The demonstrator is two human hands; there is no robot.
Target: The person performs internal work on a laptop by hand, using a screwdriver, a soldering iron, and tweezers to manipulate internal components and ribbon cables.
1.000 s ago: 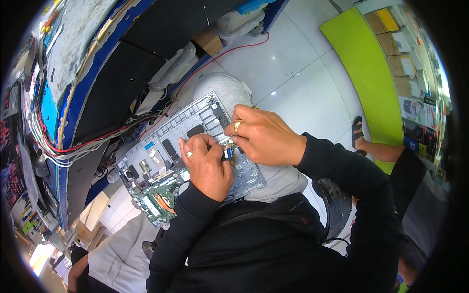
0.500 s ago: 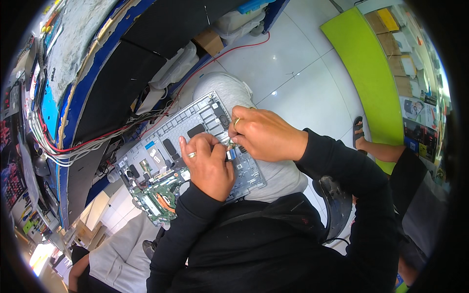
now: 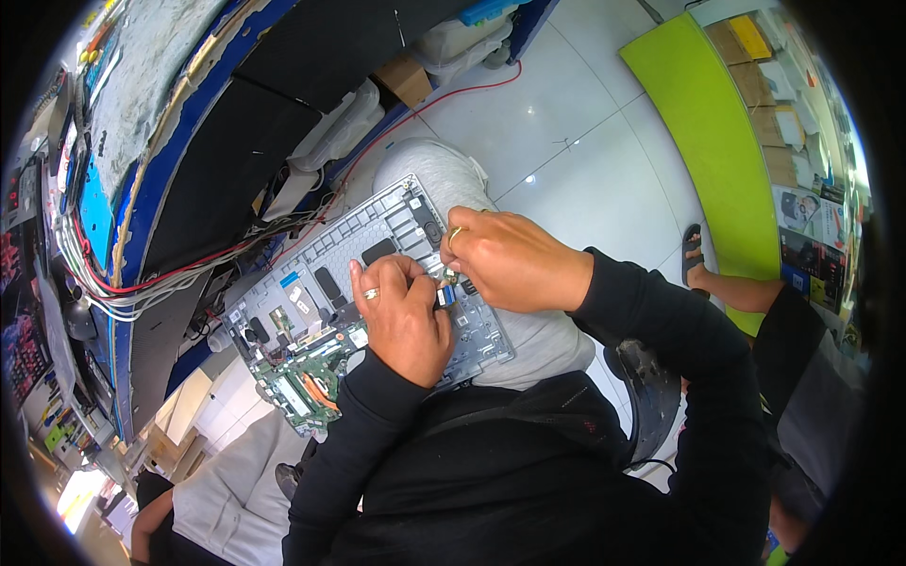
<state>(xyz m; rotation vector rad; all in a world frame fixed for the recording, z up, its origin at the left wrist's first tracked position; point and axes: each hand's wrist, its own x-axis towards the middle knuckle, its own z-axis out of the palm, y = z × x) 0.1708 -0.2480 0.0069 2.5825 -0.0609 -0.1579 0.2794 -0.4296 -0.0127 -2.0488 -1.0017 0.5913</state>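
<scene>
A grey, opened laptop chassis (image 3: 368,217) lies tilted across my lap, with a green circuit board (image 3: 293,387) and copper heat pipe at its lower left. My left hand (image 3: 398,321) rests curled over its middle, fingers bent around something I cannot make out, beside a small blue-and-black part (image 3: 444,296). My right hand (image 3: 500,255), wearing a gold ring, is pinched at the chassis's right side just above that part. What lies between those fingertips is hidden.
A cluttered desk (image 3: 123,160) with cables runs along the left, plastic bins (image 3: 335,127) beneath. A red cable (image 3: 472,87) crosses the tiled floor (image 3: 585,160). At right are a green panel (image 3: 694,123) and another person's sandalled leg (image 3: 731,291). Another arm (image 3: 151,519) shows bottom left.
Both hands have shifted slightly: my left hand up toward the chassis's top, my right hand a little right and turned. The chassis stays in the same place.
</scene>
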